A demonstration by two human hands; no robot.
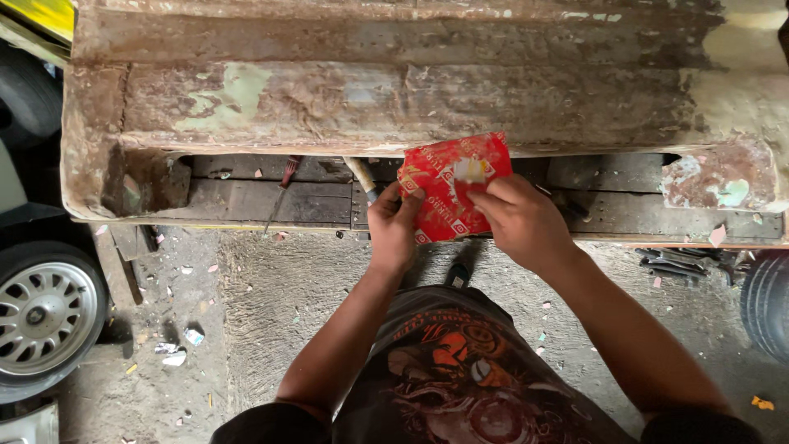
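I hold a red sheet of sandpaper (449, 185) with white marks in both hands, in front of a rusty, flaking car body panel (394, 99). My left hand (393, 226) grips the sheet's lower left edge. My right hand (514, 218) pinches its right side, fingers curled over the front. A pale patch shows near the sheet's top. The sheet hangs just below the panel's lower edge.
Under the panel lies a dark wooden board (271, 201) with a screwdriver (281, 193) and a light tool handle (362, 177). A car wheel (45, 316) stands at left, a tyre (768, 304) at right. Paint chips litter the concrete floor (246, 329).
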